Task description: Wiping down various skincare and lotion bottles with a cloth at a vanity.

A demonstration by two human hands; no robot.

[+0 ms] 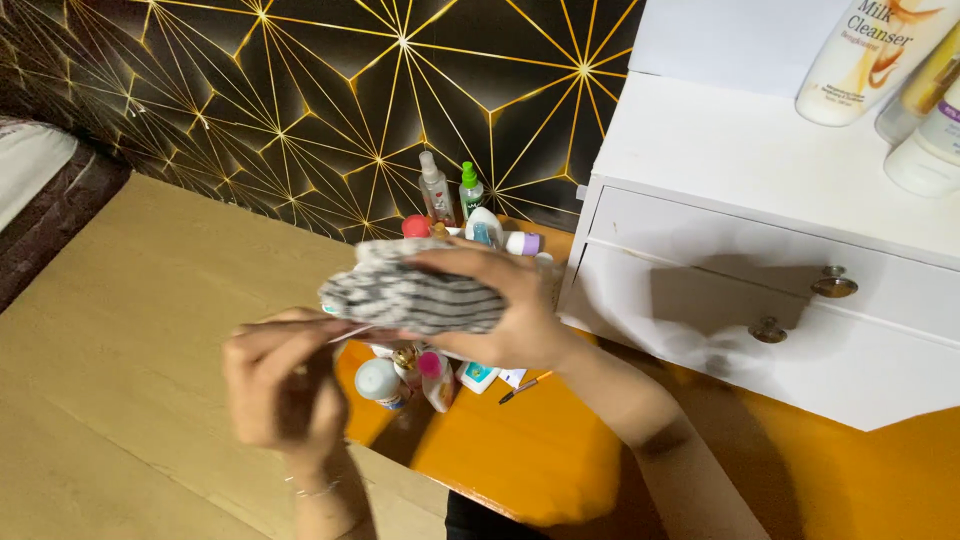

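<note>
**Striped cloth held over a crowded cluster of bottles**

Nearest the camera, the person's left hand (285, 385) is raised above the pale wooden board (120, 380), its fingers curled closed with the thumb and forefinger pinching something thin and pale that runs toward the other hand. What that thin thing is cannot be made out; motion blur smears it.

Largest in view, the white drawer unit (780, 250) stands on the orange tabletop (560, 440), with white lotion bottles (870, 60) on its top, partly cut off by the frame's edge. Beside it the right hand (510, 310) grips a grey-and-white striped cloth (410, 295), fingers wrapped over its upper edge and the thumb underneath. The cloth hangs in the air between the two hands, directly above a huddle of small toiletry bottles (440, 215) against the black-and-gold wall.

The likely trouble is below: the small bottles stand close together, some upright and tall, so a dropped cloth or a low sweep of either wrist could topple them. A slack pinch in the left hand could also let the thin item slip into the clutter.

The cloth and hands hide the middle of the cluster, so how many bottles stand there cannot be told. A small pen (525, 386) lies just beyond it.
</note>
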